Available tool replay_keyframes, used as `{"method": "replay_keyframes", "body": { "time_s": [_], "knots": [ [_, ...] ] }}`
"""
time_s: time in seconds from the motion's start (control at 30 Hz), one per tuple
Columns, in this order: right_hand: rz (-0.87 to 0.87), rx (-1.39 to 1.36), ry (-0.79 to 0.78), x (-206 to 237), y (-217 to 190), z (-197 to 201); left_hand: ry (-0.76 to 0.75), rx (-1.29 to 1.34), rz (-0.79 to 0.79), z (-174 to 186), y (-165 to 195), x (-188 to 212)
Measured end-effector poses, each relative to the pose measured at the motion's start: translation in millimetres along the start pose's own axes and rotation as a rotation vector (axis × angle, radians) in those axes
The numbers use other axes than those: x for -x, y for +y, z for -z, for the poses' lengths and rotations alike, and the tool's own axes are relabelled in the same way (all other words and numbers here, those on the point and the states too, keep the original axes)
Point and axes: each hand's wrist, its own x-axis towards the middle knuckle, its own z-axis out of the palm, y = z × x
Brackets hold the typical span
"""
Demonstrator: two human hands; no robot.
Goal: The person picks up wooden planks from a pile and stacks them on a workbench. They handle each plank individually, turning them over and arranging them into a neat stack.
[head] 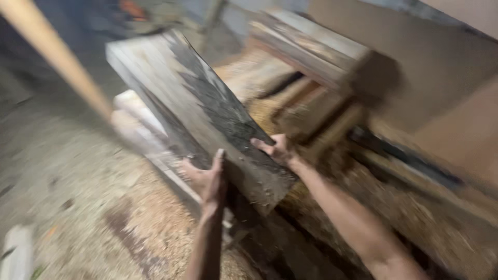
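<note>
Gripping the near end of a grey plank (202,111), left hand (207,181) and right hand (277,150) clasp opposite edges, its long axis running up-left away from both.

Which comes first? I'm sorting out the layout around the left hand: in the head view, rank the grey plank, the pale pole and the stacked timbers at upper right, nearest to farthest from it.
1. Grey plank: the left hand grips its near end, with the right hand on its other edge.
2. Pale pole: upper left, leaning across the corner.
3. Stacked timbers: upper right, beyond the plank.
</note>
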Motion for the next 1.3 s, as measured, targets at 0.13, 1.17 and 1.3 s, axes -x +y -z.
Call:
{"method": "replay_keyframes", "body": {
  "time_s": [0.13, 1.17, 1.3],
  "knots": [
    [-0.222, -0.264, 0.1, 65, 11, 37, -0.115, -0.172, -0.433, -16, 33, 31],
    [-1.204, -0.421, 1.022, 276, 305, 124, -1.177, -0.408, 0.303, -363, -182, 220],
    [-1.285, -0.273, 0.963, 258, 297, 140, -1.153, -0.896, 0.184, -357, -184, 234]
  ]
}}
